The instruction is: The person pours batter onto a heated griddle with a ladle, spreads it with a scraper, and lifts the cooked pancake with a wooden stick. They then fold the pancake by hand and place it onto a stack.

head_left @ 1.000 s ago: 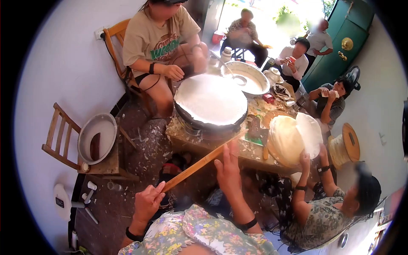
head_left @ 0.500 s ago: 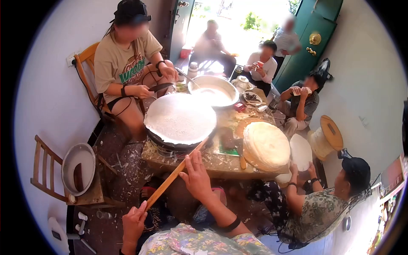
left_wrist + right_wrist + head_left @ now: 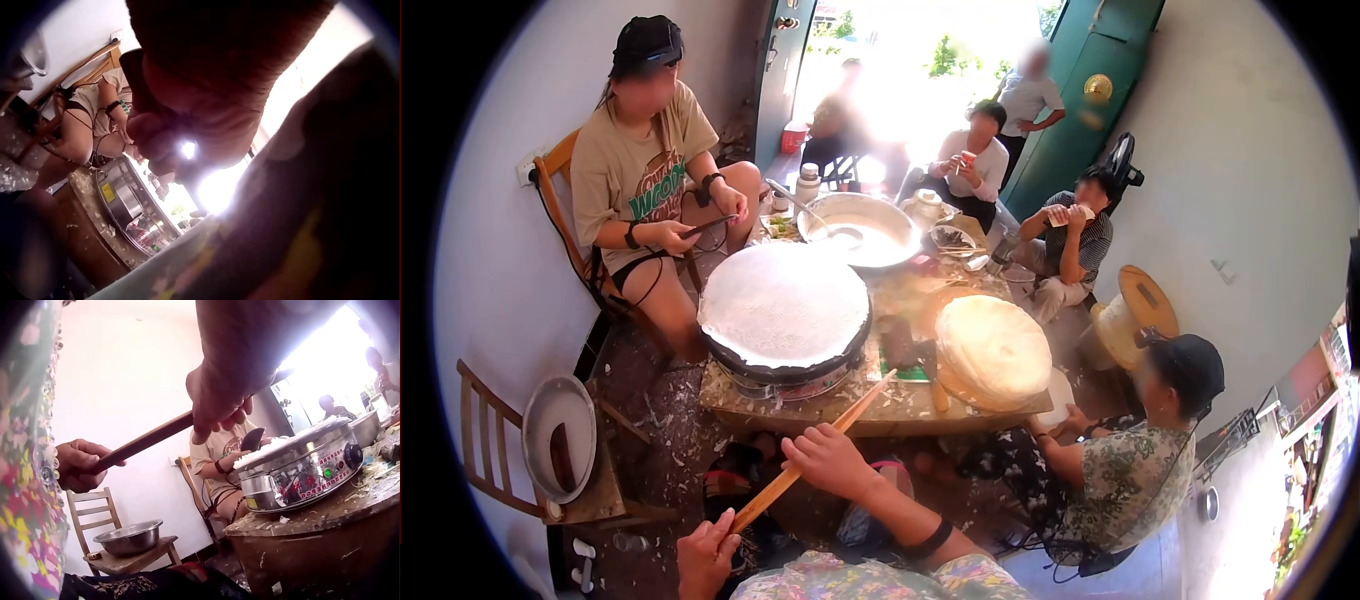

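Observation:
A long, flat wooden stick (image 3: 867, 399) with a pointed far end slants across my front, its tip over the table's near edge. My left hand (image 3: 708, 558) grips its lower end, and my right hand (image 3: 832, 458) holds it around the middle. From the right wrist, the stick (image 3: 153, 436) passes under the curled fingers of the right hand (image 3: 219, 406). Left of the tip stands a round electric griddle (image 3: 795, 375) covered with a thin white sheet of batter (image 3: 785, 305). The left wrist view is mostly a dark, close hand (image 3: 206, 125).
A stack of round flatbreads (image 3: 995, 345) lies right of a scraper (image 3: 930, 370) on the table (image 3: 850, 425). Behind the griddle is a batter basin (image 3: 905, 250). A person (image 3: 645, 160) sits at left holding a dark blade; another (image 3: 1140, 450) sits at right. A metal basin (image 3: 580, 470) rests on a chair.
My right hand has gone from open against the stick to holding it around the middle. The stick's tip has come away from the griddle's edge. The person at right has lowered a flatbread.

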The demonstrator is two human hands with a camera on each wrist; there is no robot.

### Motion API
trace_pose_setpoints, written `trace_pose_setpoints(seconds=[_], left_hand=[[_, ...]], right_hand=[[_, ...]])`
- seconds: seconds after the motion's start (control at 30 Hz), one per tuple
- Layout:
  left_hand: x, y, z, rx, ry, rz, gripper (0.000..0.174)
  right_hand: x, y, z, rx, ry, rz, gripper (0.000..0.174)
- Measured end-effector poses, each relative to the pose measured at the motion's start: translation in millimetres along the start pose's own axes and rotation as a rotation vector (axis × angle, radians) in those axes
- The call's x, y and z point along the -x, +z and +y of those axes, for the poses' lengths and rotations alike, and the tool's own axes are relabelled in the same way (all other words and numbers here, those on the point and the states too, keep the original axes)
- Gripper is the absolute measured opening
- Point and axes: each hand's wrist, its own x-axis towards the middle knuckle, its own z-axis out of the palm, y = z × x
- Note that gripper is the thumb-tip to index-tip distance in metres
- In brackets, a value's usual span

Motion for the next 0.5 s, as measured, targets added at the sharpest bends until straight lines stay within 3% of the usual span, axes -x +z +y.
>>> trace_pose_setpoints(seconds=[0.03, 0.27, 0.37, 0.5], left_hand=[[0, -1, 1, -0.021, 0.016, -0.014, 0.044], [-4, -14, 17, -0.289, 0.106, -0.118, 0.037], [-5, -33, 35, -0.428, 0.300, -0.114, 0.038], [1, -41, 39, -0.445, 0.315, -0.153, 0.043]], right_hand=[[0, -1, 3, 0.036, -0.088, 0.211, 0.022], [17, -3, 10, -0.002, -0.059, 0.152, 0.032], [26, -14, 24, 0.007, -0.074, 0.154, 0.033], [42, -27, 47, 0.085, -0.067, 0.202, 0.034]])
